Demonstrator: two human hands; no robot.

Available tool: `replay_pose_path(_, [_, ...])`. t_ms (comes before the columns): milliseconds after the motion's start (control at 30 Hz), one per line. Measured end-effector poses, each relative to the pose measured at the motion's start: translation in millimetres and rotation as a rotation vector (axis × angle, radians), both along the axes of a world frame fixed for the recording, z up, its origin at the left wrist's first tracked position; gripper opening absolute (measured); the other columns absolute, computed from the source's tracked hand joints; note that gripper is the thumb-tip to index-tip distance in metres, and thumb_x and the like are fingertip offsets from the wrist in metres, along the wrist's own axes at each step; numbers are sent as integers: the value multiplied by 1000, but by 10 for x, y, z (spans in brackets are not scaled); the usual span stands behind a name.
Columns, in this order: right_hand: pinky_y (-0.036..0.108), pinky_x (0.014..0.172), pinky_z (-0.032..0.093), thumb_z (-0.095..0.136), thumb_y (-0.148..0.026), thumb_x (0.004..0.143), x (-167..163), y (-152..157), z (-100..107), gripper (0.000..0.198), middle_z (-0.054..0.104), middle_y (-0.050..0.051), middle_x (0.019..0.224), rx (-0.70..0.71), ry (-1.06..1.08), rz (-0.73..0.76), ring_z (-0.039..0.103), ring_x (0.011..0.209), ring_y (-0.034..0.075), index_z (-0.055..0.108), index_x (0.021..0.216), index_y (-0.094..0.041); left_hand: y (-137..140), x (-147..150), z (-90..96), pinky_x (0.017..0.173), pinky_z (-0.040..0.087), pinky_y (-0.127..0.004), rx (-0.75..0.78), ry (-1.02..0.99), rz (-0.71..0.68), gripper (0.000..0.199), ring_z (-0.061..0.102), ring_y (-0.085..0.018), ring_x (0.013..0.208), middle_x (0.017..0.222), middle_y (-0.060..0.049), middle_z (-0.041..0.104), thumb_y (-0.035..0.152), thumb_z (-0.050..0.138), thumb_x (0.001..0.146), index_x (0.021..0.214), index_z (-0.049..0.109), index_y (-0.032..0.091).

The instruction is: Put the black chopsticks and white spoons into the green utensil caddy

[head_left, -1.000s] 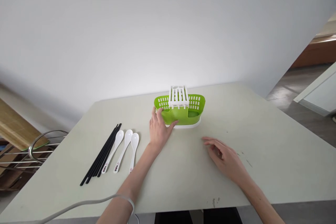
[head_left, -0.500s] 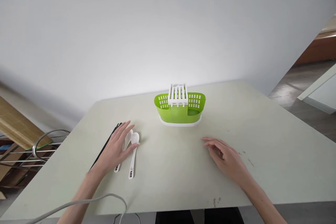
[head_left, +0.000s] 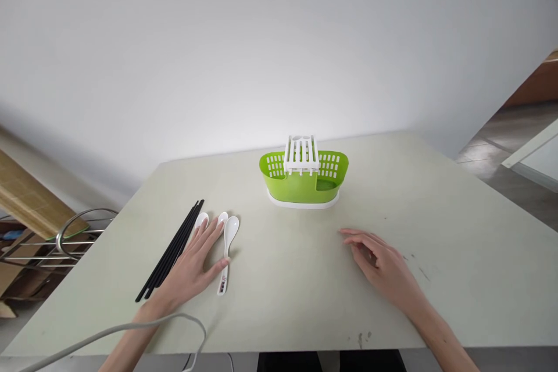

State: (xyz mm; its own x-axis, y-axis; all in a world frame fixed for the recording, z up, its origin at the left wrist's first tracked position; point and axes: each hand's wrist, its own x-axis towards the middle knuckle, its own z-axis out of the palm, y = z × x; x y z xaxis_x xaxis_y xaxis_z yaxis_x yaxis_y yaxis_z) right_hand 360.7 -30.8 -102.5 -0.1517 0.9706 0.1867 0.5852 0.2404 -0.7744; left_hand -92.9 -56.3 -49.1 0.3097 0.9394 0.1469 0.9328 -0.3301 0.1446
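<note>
Pale wall (head_left: pixel 279 46) is standing behind the off-white table (head_left: pixel 296 267), which is carrying a green perforated cutlery caddy (head_left: pixel 296 189) with white slatted top near the back edge. Left hand (head_left: pixel 190 268) is spanning three glossy white spoons (head_left: pixel 231 229) at table left, fingers wide, beside black chopsticks (head_left: pixel 175 247); right hand (head_left: pixel 383 265) is resting loosely curled, narrow gap, nothing visible inside. Left hand is hiding most of two spoons; contact unclear.
</note>
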Motion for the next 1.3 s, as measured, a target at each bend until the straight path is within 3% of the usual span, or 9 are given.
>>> replay_pose_path(167, [33,62,58,50,-38,103,-6,-3,-11,22,75,3,132,-12,4,7,70,78,20,71,99,-31,-27,-16,53,127,31,-61,57,-78,55,75,25,-33,161,175,-2,28,51,53,103,169,20,38])
replay_pose_path(333, [33,63,57,49,-39,104,-10,-8,-2,23,74,4,133,-23,10,13,69,78,20,70,100,-30,-8,-128,-4,127,32,-57,-18,-90,113,74,23,-32,162,177,-3,20,52,50,104,169,20,36])
replay_pose_path(600, [33,61,57,49,-40,104,-11,-12,11,24,74,4,132,-20,1,-7,69,79,21,71,99,-31,18,94,-152,129,25,-59,16,-34,6,81,19,-33,162,178,-8,12,51,49,105,171,5,35])
replay_pose_path(767, [34,62,57,48,-41,104,-14,-6,10,26,75,6,130,0,-1,-5,69,79,21,71,100,-30,24,547,-237,129,26,-60,34,-32,43,81,19,-33,162,177,-10,15,49,49,106,171,2,34])
replay_pose_path(967, [32,65,56,48,-40,104,-6,4,-14,23,75,5,128,-11,9,-14,68,79,20,69,105,-30,-25,1311,-348,128,28,-62,54,-99,14,81,18,-33,162,176,-12,18,40,47,107,171,-2,31])
replay_pose_path(1167, [33,67,56,47,-41,104,-7,26,-42,28,74,6,101,18,0,-60,62,68,19,65,120,-28,2,2089,-483,128,25,-68,75,-204,-25,83,9,-34,163,176,-13,13,28,44,106,171,-9,28])
replay_pose_path(1300, [35,70,57,49,-43,104,-30,37,-49,30,70,10,117,80,63,-129,63,72,18,62,124,-25,74,2539,-539,128,24,-71,49,-292,-49,88,3,-35,163,177,-11,3,19,43,102,170,-12,28])
